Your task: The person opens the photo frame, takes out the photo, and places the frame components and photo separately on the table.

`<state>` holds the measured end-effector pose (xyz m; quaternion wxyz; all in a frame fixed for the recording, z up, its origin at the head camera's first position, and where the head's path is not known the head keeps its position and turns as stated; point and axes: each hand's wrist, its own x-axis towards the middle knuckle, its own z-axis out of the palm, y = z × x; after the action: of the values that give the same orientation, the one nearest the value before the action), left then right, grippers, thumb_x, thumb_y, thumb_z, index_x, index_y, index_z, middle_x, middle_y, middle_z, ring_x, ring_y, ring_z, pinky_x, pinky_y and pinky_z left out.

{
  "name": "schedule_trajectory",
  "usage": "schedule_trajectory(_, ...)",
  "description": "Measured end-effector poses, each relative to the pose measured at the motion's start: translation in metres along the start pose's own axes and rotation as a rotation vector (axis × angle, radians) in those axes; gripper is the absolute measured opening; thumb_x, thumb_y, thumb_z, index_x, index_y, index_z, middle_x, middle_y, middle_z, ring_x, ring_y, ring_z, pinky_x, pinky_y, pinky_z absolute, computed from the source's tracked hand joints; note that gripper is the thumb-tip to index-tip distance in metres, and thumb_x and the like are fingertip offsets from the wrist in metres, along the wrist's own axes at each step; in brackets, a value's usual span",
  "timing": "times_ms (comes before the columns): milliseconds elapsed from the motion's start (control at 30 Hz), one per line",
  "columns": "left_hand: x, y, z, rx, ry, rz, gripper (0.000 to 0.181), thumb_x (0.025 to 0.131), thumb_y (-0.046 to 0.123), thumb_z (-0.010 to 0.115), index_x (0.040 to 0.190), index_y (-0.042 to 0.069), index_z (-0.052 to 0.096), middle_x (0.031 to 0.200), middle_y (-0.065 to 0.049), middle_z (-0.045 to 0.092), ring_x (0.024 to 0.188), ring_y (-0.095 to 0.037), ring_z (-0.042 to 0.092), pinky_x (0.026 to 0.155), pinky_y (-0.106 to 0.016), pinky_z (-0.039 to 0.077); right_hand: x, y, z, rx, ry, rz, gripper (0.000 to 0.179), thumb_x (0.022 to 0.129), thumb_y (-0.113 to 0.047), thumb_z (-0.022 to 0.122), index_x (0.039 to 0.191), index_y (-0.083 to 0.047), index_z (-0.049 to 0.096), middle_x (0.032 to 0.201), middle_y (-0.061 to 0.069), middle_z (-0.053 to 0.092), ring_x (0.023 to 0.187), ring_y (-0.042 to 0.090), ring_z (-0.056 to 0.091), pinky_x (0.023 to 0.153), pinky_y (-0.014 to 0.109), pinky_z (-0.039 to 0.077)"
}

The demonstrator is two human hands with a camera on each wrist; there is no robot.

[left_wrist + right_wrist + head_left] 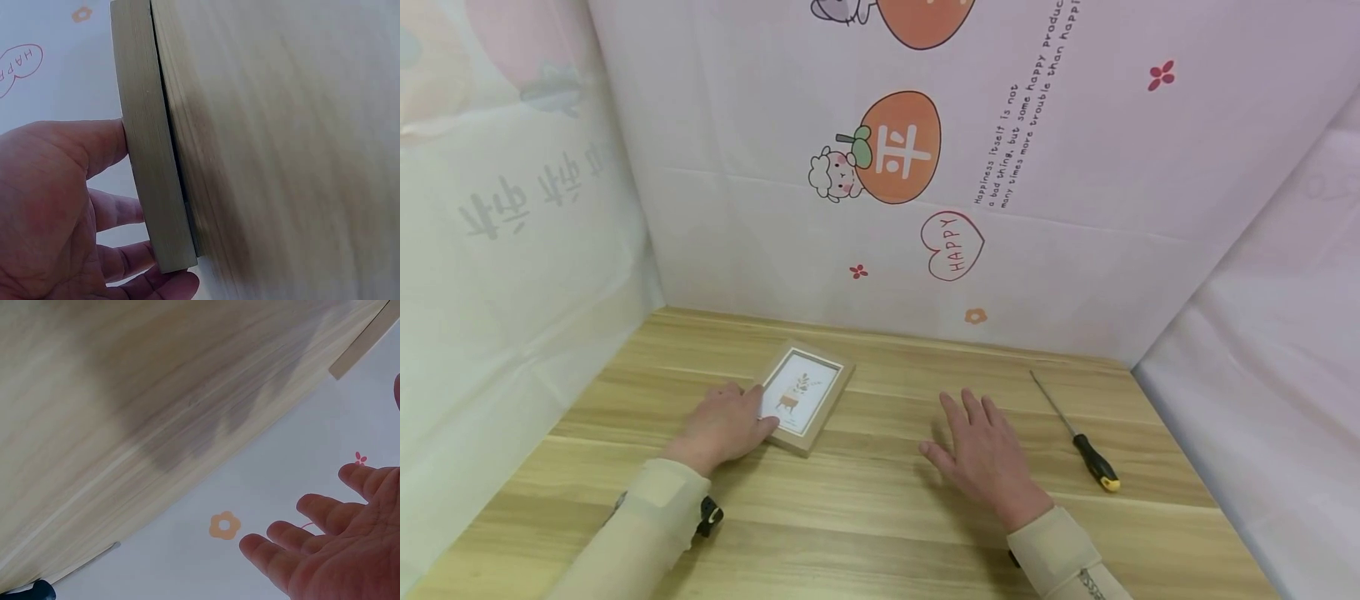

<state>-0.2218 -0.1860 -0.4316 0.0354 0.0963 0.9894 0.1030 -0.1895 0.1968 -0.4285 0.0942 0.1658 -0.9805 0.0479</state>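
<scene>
A picture frame (826, 414) with a light wooden border and a plant print lies face up on the table, left of centre. My left hand (726, 425) grips it at its left side, thumb over the near left part and fingers around the far left edge. The left wrist view shows the wooden side of the frame (150, 131), with fingertips curling at its lower end. My right hand (985, 450) hovers over the table with fingers spread and holds nothing. To its right lies a screwdriver (1093, 460) with a black and yellow handle and a long thin shaft.
The wood-grain table (850, 517) is bounded by a white printed cloth (760, 242) at the back and plain-looking cloth sides at left (572, 275) and right (1285, 358). The screwdriver's shaft points towards the back cloth.
</scene>
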Motion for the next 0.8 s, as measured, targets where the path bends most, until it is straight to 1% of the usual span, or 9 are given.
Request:
schedule_trajectory(267, 0.000, 0.008, 0.003, 0.014, 0.011, 0.026, 0.071, 0.101, 0.046, 0.062, 0.146, -0.007, 0.050, 0.123, -0.030, 0.063, 0.105, -0.041, 0.061, 0.090, -0.057, 0.054, 0.000, -0.001, 0.000, 0.016, -0.018, 0.011, 0.083, 0.100, -0.061, 0.059, 0.159, -0.006, 0.040, 0.159, 0.032, 0.040, 0.146, 0.055, 0.037, 0.122, 0.063, 0.029)
schedule_trajectory(800, 0.002, 0.024, 0.009, 0.021, 0.014, 0.045, 0.070, 0.100, 0.048, 0.063, 0.143, -0.007, 0.053, 0.123, -0.028, 0.064, 0.107, -0.041, 0.063, 0.094, -0.057, 0.053, 0.001, -0.004, 0.001, 0.031, -0.011, -0.001, 0.082, 0.099, -0.058, 0.062, 0.157, -0.004, 0.042, 0.157, 0.033, 0.042, 0.144, 0.055, 0.040, 0.122, 0.063, 0.031)
